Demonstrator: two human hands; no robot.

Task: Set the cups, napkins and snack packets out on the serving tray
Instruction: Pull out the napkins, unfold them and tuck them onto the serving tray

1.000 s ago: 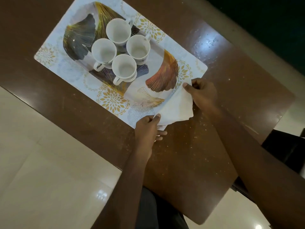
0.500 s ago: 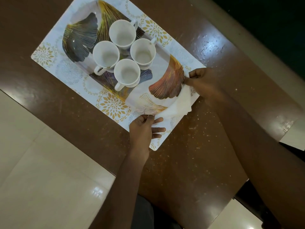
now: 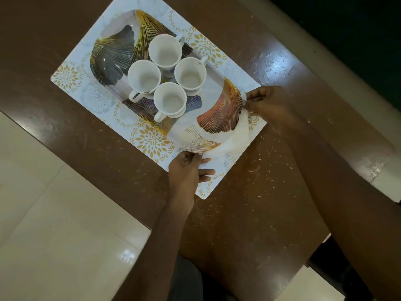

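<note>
Napkin (image 3: 234, 140) pinched by L hand (image 3: 186, 170) & R hand (image 3: 269, 103) at tray (image 3: 212, 83) rim; 4 cups (image 3: 170, 99) on it.

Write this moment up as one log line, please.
step: napkin placement | left hand: pinches napkin's near edge | right hand: pinches far edge | napkin: at tray corner | four white cups: on tray

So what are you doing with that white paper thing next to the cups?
A person holds a white paper napkin with both hands. The left hand pinches its near edge and the right hand pinches its far corner. The napkin lies at the near right corner of the leaf-patterned serving tray, where four white ceramic cups already stand close together.
</note>
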